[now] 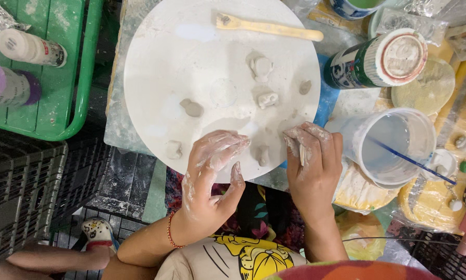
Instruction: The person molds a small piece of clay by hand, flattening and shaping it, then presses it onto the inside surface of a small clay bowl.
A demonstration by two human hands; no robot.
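Note:
A round white board [165,57] lies before me, dusted with clay. Several small grey clay lumps sit on it, such as one lump [192,108] at the left and another [267,99] near the middle. My left hand [210,173], smeared with clay, rests its fingers flat on the board's near edge, holding nothing. My right hand [312,161] is curled at the board's right edge, its fingers pinching a small bit of clay [301,154]. Between my hands stands a small clay lump [263,155]. A wooden tool [268,27] lies at the board's far side.
A clear cup of water [394,145] with a blue brush stands right of the board. A tipped can [378,61] lies beyond it. A green tray [62,62] with bottles is at the left, grey crates [20,192] below it. Small craft items clutter the right side.

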